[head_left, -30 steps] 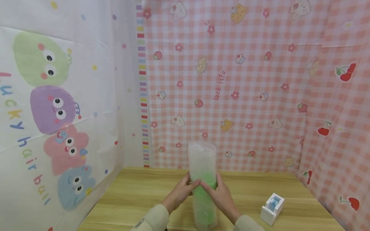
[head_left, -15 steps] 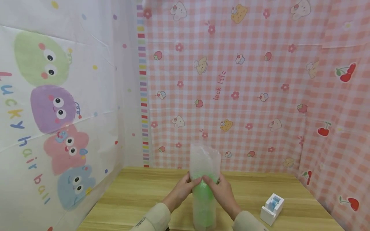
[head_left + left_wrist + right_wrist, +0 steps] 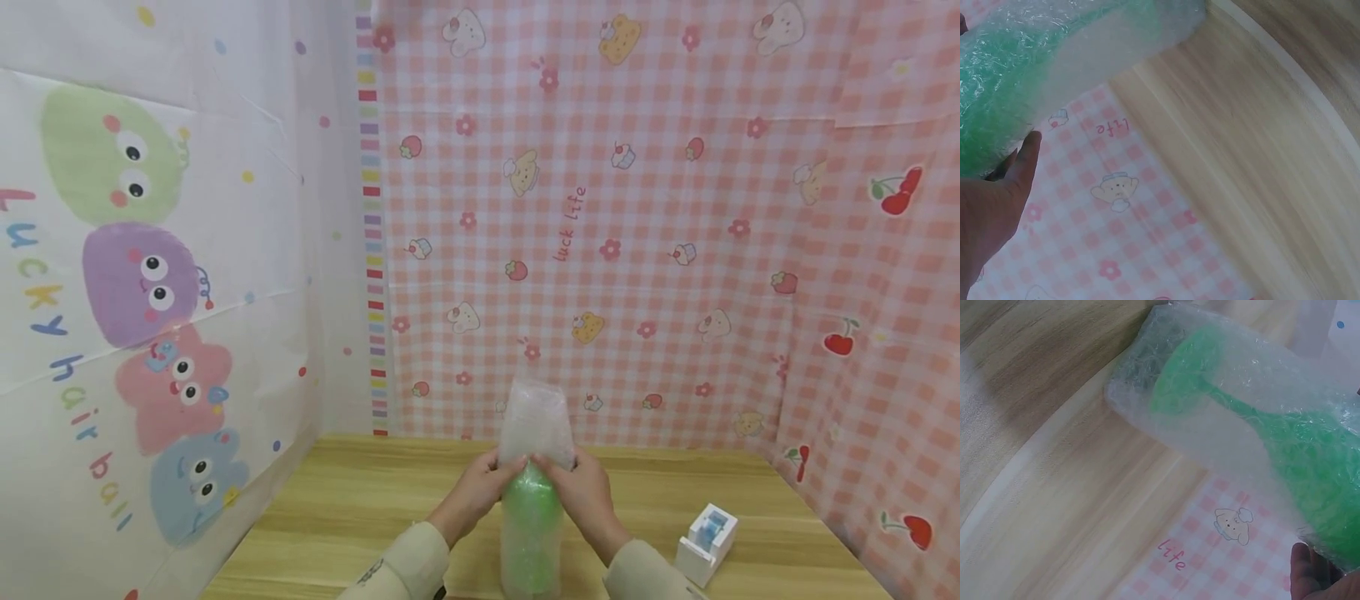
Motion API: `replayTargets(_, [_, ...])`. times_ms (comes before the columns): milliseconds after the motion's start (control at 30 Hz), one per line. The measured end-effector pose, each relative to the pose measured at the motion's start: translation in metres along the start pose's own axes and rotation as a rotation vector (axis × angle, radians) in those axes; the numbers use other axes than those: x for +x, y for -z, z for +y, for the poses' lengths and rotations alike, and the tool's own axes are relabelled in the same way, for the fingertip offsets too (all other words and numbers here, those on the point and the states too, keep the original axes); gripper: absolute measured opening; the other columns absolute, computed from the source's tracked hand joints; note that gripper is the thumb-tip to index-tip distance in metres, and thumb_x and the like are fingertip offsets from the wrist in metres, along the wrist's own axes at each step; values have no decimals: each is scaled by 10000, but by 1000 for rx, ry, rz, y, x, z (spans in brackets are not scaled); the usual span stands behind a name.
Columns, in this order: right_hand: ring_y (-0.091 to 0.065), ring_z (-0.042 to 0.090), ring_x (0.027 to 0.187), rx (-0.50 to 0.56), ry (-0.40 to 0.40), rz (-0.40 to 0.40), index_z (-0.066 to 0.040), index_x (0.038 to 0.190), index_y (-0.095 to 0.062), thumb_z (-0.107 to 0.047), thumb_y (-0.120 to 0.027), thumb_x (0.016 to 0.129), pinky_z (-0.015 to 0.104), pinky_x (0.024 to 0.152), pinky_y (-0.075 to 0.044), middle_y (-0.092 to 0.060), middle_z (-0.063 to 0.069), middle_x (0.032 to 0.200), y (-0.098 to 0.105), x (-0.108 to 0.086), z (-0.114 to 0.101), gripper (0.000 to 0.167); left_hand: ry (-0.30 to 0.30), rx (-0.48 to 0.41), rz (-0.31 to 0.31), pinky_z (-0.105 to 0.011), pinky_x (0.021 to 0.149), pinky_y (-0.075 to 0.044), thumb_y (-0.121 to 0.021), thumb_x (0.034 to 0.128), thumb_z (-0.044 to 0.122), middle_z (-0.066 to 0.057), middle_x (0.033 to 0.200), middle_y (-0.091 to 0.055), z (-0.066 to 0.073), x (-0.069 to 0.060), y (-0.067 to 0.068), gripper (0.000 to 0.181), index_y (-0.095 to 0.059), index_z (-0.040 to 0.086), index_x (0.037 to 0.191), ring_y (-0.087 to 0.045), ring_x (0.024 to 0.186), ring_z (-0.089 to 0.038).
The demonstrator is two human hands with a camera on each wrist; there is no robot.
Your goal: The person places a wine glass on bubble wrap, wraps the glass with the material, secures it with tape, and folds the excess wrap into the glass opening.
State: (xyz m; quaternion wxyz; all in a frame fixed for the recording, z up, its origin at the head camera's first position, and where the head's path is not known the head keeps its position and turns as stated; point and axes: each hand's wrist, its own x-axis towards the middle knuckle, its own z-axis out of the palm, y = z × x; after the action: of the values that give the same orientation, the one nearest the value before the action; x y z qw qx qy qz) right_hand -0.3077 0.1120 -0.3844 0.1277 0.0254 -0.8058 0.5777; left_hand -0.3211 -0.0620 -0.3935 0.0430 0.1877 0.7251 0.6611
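Note:
A green stemmed goblet stands upright inside a tube of clear bubble wrap, whose loose top rises above the bowl. Its round foot and thin stem show through the plastic in the right wrist view. My left hand grips the wrapped bowl from the left, and my right hand grips it from the right. Both thumbs press on the near side, their tips almost meeting just at the base of the wrap's loose top. The other fingers are mostly hidden behind the bundle.
On the wood-grain table, a white tape dispenser with a blue roll stands to the right. A pink checked cloth hangs behind, and a white printed cloth hangs on the left.
The wrap's loose top has gone from an upright tube to a flatter, creased flap that narrows upward. The right thumb has moved up beside the left one at the bowl's upper part.

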Motion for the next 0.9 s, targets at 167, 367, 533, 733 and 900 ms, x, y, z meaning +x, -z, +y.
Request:
replayTargets(167, [-692, 260, 912, -47, 14, 45, 9, 1138, -682, -407, -763, 864, 429, 786, -583, -718, 147, 1050, -1, 1, -1, 505, -35, 68, 91, -374, 874, -544, -628, 979, 338, -62, 1006, -721, 1, 0, -2, 383, -681, 1, 1153, -659, 921, -161])
replayTargets(367, [-696, 223, 792, -105, 30, 98, 14, 976, -728, -386, -808, 820, 375, 692, -589, -737, 115, 888, -1, 1, -1, 438, -79, 138, 177, -294, 737, -555, -694, 933, 276, -59, 891, -729, 3, 1, -4, 287, -721, -4, 986, -649, 785, -127])
replayTargets(533, [-628, 136, 649, -159, 52, 99, -12, 920, -728, -430, -784, 833, 286, 569, -534, -709, 28, 757, 1, 0, -1, 431, -83, 109, 98, -324, 794, -548, -669, 955, 302, -53, 975, -710, 4, 2, -3, 354, -680, -17, 1108, -637, 858, -135])
replayTargets(733, [-532, 107, 556, -281, 151, 98, -29, 832, -723, -437, -758, 855, 256, 484, -435, -638, -20, 632, 4, -1, -3, 410, -64, 50, 38, -368, 893, -527, -671, 957, 263, -87, 1047, -711, 5, 3, -2, 362, -669, -32, 1167, -645, 958, -176])
replayTargets(900, [-501, 115, 542, -240, 159, 89, -56, 808, -710, -405, -765, 856, 260, 477, -418, -607, -20, 605, 4, 1, -3, 356, -65, 96, 114, -316, 783, -551, -697, 935, 265, -75, 915, -728, 8, 2, -4, 326, -711, -40, 1047, -654, 819, -142])
